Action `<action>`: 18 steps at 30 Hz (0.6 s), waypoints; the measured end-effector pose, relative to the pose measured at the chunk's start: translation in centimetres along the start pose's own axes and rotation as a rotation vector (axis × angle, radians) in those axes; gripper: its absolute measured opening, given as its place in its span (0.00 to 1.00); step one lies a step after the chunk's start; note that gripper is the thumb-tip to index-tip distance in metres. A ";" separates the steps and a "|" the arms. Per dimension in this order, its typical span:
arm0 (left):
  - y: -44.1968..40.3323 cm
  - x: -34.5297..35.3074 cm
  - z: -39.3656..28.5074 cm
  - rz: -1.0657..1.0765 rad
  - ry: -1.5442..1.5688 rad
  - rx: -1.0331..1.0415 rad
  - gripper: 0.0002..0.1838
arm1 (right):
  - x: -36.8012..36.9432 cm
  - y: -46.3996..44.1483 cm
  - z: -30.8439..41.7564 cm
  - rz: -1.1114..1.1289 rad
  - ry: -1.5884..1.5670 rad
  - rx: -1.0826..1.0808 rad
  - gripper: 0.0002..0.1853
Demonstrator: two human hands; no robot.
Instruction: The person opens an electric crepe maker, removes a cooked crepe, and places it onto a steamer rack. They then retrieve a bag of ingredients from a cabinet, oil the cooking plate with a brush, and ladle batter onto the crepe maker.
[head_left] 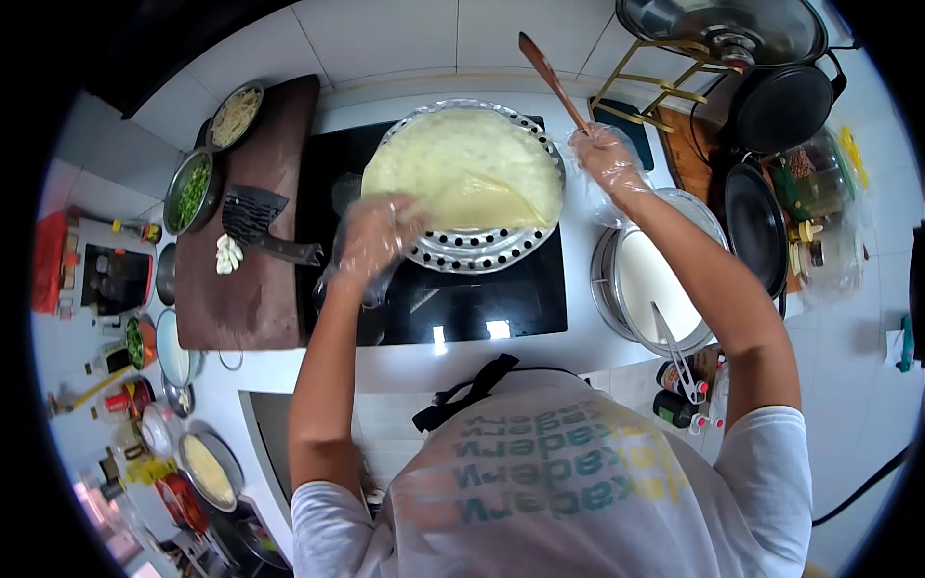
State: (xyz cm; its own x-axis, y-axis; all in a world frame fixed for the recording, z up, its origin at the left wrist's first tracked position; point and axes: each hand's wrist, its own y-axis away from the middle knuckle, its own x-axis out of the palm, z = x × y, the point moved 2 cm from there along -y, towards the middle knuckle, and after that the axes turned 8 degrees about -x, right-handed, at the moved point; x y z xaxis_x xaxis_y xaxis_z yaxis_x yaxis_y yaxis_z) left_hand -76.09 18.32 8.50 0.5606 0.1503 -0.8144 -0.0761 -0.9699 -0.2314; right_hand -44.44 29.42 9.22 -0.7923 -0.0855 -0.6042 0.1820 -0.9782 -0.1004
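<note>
A thin pale pancake point(461, 159) lies on a round perforated metal tray point(469, 252) over the black cooktop point(482, 306). Its near edge is lifted and folded back, baring the tray's holes. My left hand point(378, 234), in a clear plastic glove, is closed at the pancake's near left edge and seems to pinch it; motion blurs the fingertips. My right hand point(609, 159), gloved too, grips a wooden spatula point(551, 79) pointing up and away, off the pancake. Below my right forearm stands a pot of white batter point(655, 279) with a metal handle point(674, 352) leaning out.
Left of the cooktop, a brown cutting board point(217, 313) bears a cleaver point(258, 220), garlic cloves point(228, 254), a bowl of chopped greens point(191, 193) and a bowl of pale shreds point(234, 118). Black pans point(754, 226), a gold rack point(665, 91) and bottles point(676, 408) stand at right.
</note>
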 end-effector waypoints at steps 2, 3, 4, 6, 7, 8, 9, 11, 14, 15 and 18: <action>0.2 -1.7 -1.4 0.200 0.108 0.001 0.13 | 1.6 -0.9 0.4 -0.070 0.079 -0.022 0.08; 0.0 -2.1 -1.2 0.130 0.143 0.004 0.09 | 2.4 -1.9 -0.2 -0.085 0.082 0.005 0.10; -0.7 -2.2 -0.3 0.037 0.130 0.043 0.08 | 3.1 -2.9 -0.8 -0.070 0.143 -0.001 0.10; -2.5 -1.6 1.9 -0.142 0.116 0.121 0.06 | 4.3 -4.0 -1.6 -0.038 0.272 -0.003 0.12; -3.5 -1.0 3.3 -0.213 0.034 0.205 0.07 | 4.8 -4.6 -1.4 -0.045 0.289 0.017 0.14; -4.3 0.0 4.5 -0.192 0.072 0.126 0.09 | 5.3 -4.9 -1.4 -0.033 0.275 0.051 0.15; -5.2 0.9 5.6 -0.174 0.107 0.050 0.11 | 5.7 -5.3 -1.1 -0.026 0.260 0.080 0.15; -7.0 0.5 5.2 -0.158 0.060 0.000 0.16 | 6.2 -5.8 0.6 0.030 0.229 0.205 0.17; -8.7 1.4 5.2 -0.131 0.003 -0.058 0.15 | 7.1 -7.1 -0.2 0.137 0.384 0.231 0.16; -9.1 1.7 5.5 -0.124 -0.038 -0.060 0.15 | 7.5 -7.2 0.0 0.130 0.406 0.234 0.14; -9.8 2.2 5.8 -0.038 -0.137 -0.127 0.15 | 7.6 -7.3 0.6 0.190 0.371 0.196 0.12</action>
State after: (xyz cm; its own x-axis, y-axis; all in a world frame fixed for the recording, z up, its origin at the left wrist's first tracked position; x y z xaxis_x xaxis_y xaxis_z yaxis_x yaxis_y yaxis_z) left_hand -78.94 29.31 5.88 0.4428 0.2038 -0.8732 0.0529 -0.9781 -0.2015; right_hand -52.19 35.76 5.84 -0.4872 -0.2281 -0.8430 0.1623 -0.9721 0.1693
